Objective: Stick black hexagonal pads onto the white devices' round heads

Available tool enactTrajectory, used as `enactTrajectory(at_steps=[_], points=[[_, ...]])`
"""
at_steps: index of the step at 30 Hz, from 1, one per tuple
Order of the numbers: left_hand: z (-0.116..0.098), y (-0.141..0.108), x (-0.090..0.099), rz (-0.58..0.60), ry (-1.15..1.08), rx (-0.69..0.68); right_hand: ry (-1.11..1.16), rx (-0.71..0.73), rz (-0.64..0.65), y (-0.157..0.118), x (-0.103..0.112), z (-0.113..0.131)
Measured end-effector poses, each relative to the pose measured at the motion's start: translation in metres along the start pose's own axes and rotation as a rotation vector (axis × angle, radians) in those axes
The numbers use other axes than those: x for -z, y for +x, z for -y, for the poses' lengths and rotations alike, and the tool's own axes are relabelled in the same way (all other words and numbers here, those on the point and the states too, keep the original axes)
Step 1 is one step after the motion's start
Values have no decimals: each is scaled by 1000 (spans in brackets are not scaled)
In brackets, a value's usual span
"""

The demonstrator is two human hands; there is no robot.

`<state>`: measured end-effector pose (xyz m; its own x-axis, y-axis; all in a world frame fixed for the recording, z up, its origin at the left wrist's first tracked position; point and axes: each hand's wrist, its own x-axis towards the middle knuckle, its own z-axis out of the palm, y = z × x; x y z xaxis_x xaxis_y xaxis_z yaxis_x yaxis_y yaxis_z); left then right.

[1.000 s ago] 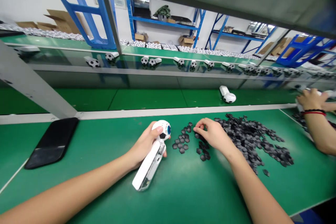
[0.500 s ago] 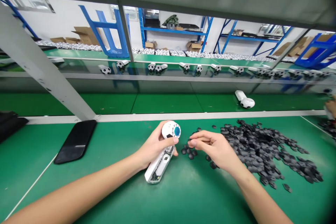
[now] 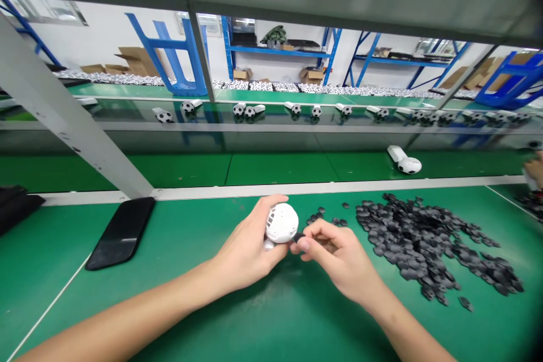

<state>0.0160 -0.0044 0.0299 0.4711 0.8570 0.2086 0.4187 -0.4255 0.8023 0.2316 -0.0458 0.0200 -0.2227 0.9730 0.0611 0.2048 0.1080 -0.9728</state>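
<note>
- My left hand (image 3: 251, 244) has turned the white ball (image 3: 283, 223), hiding its blue disc.
- My right hand (image 3: 339, 254) has brought a black piece (image 3: 299, 236) to the ball's edge.
- The white gadget (image 3: 409, 165) on the green belt (image 3: 275, 168) has slid right.

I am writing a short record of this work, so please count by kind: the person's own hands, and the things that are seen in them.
Left hand and right hand: 2
White ball-headed device, in the left hand: 1
Small black piece, in the right hand: 1
Total: 4
</note>
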Motion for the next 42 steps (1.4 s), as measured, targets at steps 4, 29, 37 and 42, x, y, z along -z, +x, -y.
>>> enactTrajectory(at_steps=[4, 29, 37, 42], points=[[-10, -5, 1, 95, 50, -13, 44, 4, -85, 1, -11, 0], [-12, 7, 9, 201, -57, 33, -199, 114, 59, 4, 0, 2], [-4, 15, 22, 198, -264, 107, -838, -59, -114, 17, 98, -32], [1, 7, 15, -12, -81, -51, -925, -105, -87, 21, 105, -48]])
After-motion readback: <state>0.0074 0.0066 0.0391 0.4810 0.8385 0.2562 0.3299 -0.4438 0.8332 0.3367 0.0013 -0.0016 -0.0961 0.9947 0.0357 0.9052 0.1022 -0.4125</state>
